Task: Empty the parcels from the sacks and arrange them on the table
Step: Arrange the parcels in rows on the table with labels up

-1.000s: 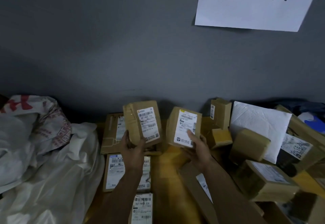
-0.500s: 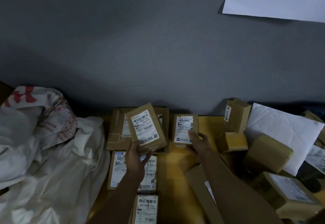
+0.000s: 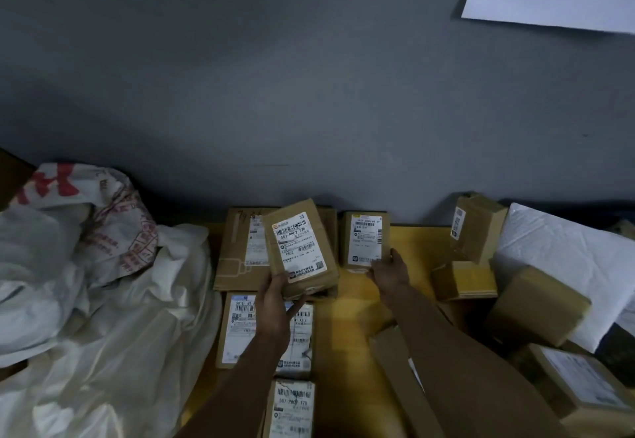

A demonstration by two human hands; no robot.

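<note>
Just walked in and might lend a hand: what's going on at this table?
A person is arranging parcels on the yellow table. The left hand holds a labelled cardboard box above flat boxes laid out; the right hand grips the corner of a smaller labelled box by the wall. Crumpled white sacks lie left, a heap of parcels right.

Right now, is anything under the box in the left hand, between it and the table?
Yes. The parcel in the left hand is held over a flat carton lying on the table, so that carton is in between. Bare table shows to its right.
</note>
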